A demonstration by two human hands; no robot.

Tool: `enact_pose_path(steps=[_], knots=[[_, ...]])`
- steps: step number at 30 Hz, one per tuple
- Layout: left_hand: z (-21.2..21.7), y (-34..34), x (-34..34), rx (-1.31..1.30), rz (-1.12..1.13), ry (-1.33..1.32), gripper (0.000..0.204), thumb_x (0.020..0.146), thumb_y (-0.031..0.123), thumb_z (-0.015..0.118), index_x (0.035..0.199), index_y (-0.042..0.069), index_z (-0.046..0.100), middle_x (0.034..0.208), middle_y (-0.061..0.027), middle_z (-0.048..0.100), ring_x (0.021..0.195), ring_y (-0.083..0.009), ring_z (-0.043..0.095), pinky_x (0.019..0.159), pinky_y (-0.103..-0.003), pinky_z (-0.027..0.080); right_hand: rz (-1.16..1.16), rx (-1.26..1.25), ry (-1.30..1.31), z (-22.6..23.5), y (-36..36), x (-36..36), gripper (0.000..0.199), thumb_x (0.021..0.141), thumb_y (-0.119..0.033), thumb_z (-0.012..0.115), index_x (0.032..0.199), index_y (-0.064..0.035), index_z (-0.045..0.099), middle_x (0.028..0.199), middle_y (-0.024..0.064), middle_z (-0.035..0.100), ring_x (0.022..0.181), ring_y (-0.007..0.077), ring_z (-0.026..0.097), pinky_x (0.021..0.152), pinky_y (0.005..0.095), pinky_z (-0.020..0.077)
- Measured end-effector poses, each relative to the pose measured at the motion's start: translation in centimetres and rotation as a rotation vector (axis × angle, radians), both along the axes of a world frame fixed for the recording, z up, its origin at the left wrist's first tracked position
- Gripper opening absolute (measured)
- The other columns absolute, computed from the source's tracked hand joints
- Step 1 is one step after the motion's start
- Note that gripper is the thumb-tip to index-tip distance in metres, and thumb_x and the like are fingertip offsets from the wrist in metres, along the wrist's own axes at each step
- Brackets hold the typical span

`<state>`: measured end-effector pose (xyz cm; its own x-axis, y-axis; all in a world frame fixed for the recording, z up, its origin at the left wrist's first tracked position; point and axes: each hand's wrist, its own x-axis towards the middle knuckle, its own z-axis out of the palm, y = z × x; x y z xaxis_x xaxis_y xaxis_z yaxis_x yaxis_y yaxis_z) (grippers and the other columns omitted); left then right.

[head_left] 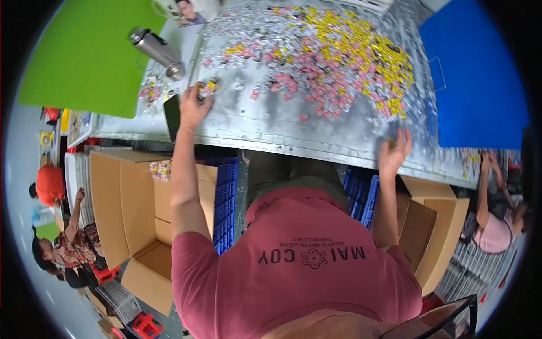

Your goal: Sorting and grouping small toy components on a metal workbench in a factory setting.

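Note:
My left hand (194, 109) is at the table's left part, its fingers and thumb curled round a small cluster of yellow, pink and silver packets (209, 87). Just beside that hand, a dark flat phone-like slab (171, 117) lies at the table's edge. Close to the front edge on the right is my right hand (394, 153), fingers stretched out and apart. A tiny yellowish piece (391, 142) shows between its thumb and fingers; whether it is touched I cannot make out. Beyond both hands spreads a large heap of small pink, silver and yellow packets (333, 70) on the metal table (271, 127).
A steel flask (155, 51) and a mug (189, 11) stand back left. Green (84, 56) and blue (474, 73) panels flank the table. Open cardboard boxes (132, 203) (435, 226) sit beside me over blue crates (227, 198). Co-workers (65, 246) (497, 229) are at both sides.

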<state>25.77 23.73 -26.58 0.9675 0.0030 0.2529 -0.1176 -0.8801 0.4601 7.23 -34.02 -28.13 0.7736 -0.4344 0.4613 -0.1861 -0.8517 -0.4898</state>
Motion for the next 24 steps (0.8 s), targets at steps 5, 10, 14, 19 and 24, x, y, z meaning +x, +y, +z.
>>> enact_pose_path(steps=[5,10,14,19,24], knots=[[1.1,-4.9,-0.4,0.213,-0.107,-0.264,0.067,0.078,0.03,0.08,0.138,0.011,0.06,0.137,-0.024,0.054,0.125,-0.0426,0.053,0.106,-0.051,0.043,0.025,0.212,-0.015,1.7,3.3,-0.7,0.053,0.08,0.0,0.065,0.133,0.0009,0.06,0.148,0.0192,0.047,0.134,0.0369,0.047,0.112,0.0427,0.0397],[0.7,-18.3,-5.5,-0.003,-0.654,-0.187,0.059,0.078,0.02,0.078,0.133,0.009,0.062,0.141,-0.022,0.052,0.131,-0.0431,0.048,0.109,-0.052,0.041,0.353,-0.169,0.061,0.2,5.9,-1.0,0.02,0.082,-0.002,0.07,0.103,-0.0011,0.071,0.109,0.0147,0.066,0.104,0.0355,0.06,0.094,0.0434,0.0492],[-1.8,-23.5,-7.4,-0.013,-0.772,-0.212,0.051,0.08,0.009,0.073,0.13,0.007,0.063,0.14,-0.0171,0.054,0.128,-0.0401,0.051,0.107,-0.049,0.045,0.431,-0.212,0.094,1.4,9.8,-0.8,0.024,0.079,-0.014,0.075,0.1,-0.004,0.072,0.106,0.009,0.066,0.1,0.0313,0.06,0.085,0.0438,0.0469],[-3.3,-24.5,-7.3,-0.085,-0.698,-0.207,0.035,0.081,-0.002,0.064,0.116,0.0,0.067,0.117,-0.0157,0.062,0.106,-0.0348,0.058,0.095,-0.044,0.05,0.564,-0.047,0.059,3.4,9.7,1.5,0.035,0.078,-0.03,0.082,0.102,-0.0056,0.074,0.111,0.0103,0.068,0.102,0.0309,0.062,0.087,0.0431,0.048],[-1.8,-24.3,-8.3,-0.164,-0.629,-0.13,0.037,0.079,-0.004,0.062,0.116,-0.001,0.067,0.118,-0.017,0.06,0.103,-0.0361,0.057,0.094,-0.044,0.049,0.228,-0.17,-0.048,2.9,2.5,8.9,0.02,0.082,-0.011,0.075,0.1,-0.0018,0.074,0.102,0.0133,0.071,0.098,0.0353,0.066,0.088,0.0442,0.0514]])
